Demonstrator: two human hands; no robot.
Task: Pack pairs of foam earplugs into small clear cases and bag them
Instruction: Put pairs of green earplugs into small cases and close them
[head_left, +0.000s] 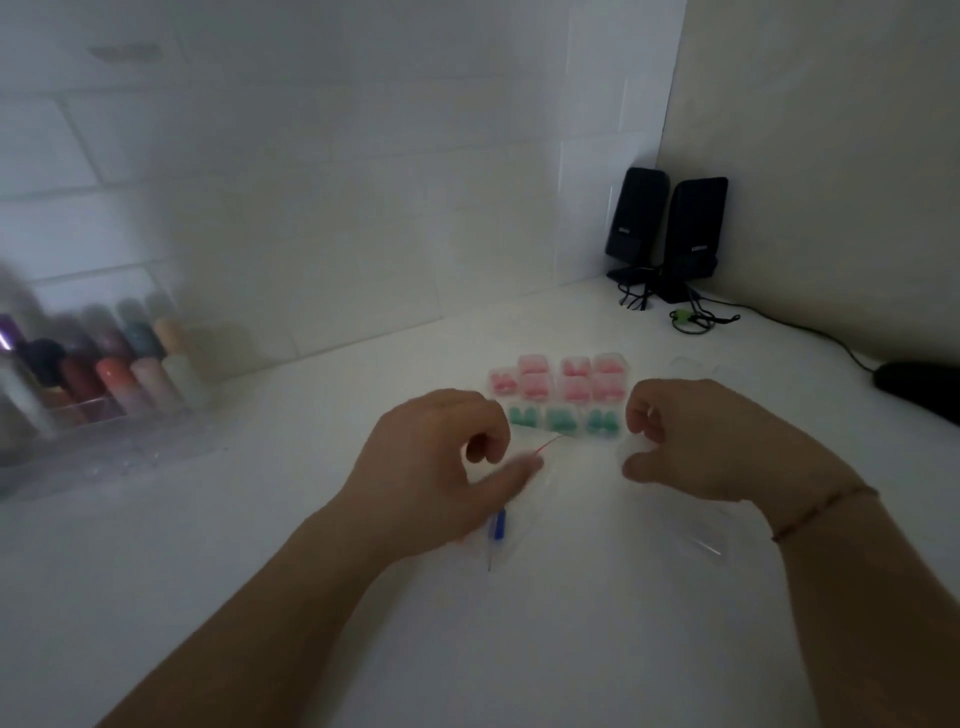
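Left hand: the left hand (441, 462) has its fingers curled, thumb and forefinger pinching the red-lined edge of a clear bag (524, 499) on the white table (260, 597).
Right hand: the right hand (691, 441) is curled too and seems to pinch the bag's other edge; blur leaves this unsure.
Task's things: the filled cases (558, 397) sit just beyond both hands, between them.
Count, pink: about seven cases of pink earplugs (535, 384) in the far rows; blur makes this approximate.
Count, green: three cases of green earplugs (563, 420) in the near row.
Count, bags: one in hand; another clear bag (696, 535) lies under the right wrist.
Risk: the thin film could slip from either pinch, so the mouth closes before a case goes in.
Risk: a reach forward could knock the near row of cases askew, since they lie so close to the knuckles.
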